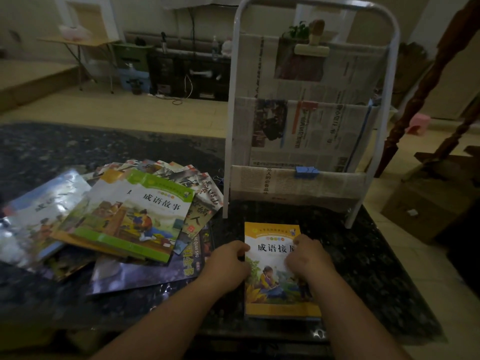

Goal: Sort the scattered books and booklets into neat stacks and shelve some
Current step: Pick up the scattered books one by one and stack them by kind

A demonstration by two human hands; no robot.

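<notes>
Two edges to watch: the yellow book lies flat near the front edge of the counter, and its top edge stops just short of the foot of the white rack — a band of bare dark stone shows between them.
Left margin: bare stone runs between the yellow book and the scattered pile, whose nearest corner comes close to the left hand.
Right margin: more speckled stone to the right of the book, then the counter's edge and the tiled floor.
Left hand: at the book's left edge, forearm coming in from below, thumb on the cover, fingers curled round the edge — it grips the book.
Right hand: on the cover's upper right, fingers bent, hiding the end of the title. The book's right edge is under it, so whether it pinches or only presses, I can't tell.
Pile: books and booklets fanned at odd angles, a green-bordered book on top, glossy covers sticking out below and to the left.
Rack: upright on the counter, its tiers lined with newspaper, a blue binder clip on the lowest rim and a pale clip up top.
Room: dim. Cardboard box on the floor at right, a dark wooden post slanting up that side, a folding table and a low cabinet far back.
</notes>
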